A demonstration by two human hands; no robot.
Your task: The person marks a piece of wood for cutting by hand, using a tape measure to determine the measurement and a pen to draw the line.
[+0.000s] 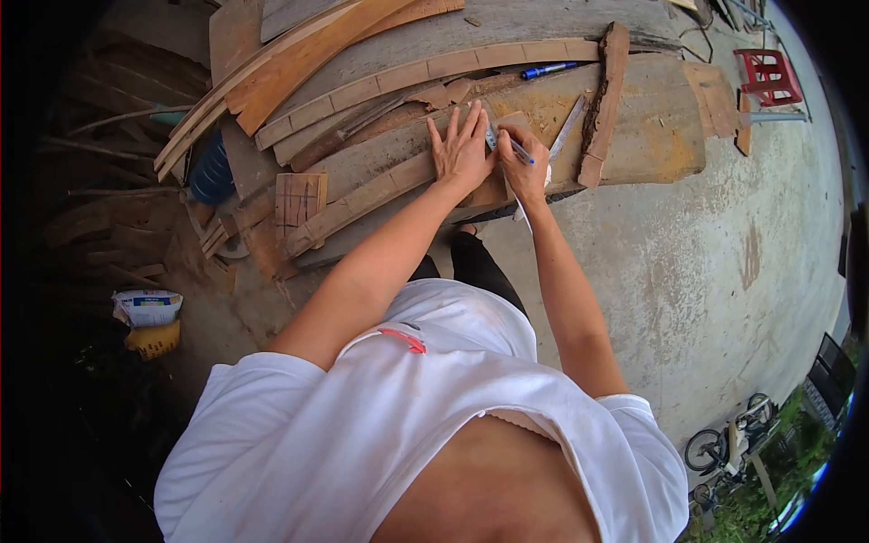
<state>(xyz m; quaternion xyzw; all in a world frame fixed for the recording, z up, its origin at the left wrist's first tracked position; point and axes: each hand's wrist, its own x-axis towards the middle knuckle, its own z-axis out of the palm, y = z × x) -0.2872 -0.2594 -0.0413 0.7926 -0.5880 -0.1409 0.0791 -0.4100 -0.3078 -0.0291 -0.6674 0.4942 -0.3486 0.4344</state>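
My left hand [460, 156] lies flat with fingers spread on a wooden workpiece. Its thumb side is beside a small bluish, ruler-like piece [491, 138], partly hidden between my hands. In my right hand [529, 172] is a blue-and-white pen [522, 152], its tip down near that piece. Under and in front of my hands is a small wooden board [490, 192]. Next to my left wrist runs a curved wooden strip [362, 208] with pencil lines across it. Right of my right hand lies a thin metal ruler [568, 125].
Farther back are a second marked curved strip [425, 68], a blue marker [549, 70] and a rough bark-edged slat [605, 109]. Stacked planks [299, 54] stand at left, above a blue water jug [211, 172]. A red stool [768, 77] and motorbike [731, 439] are at right.
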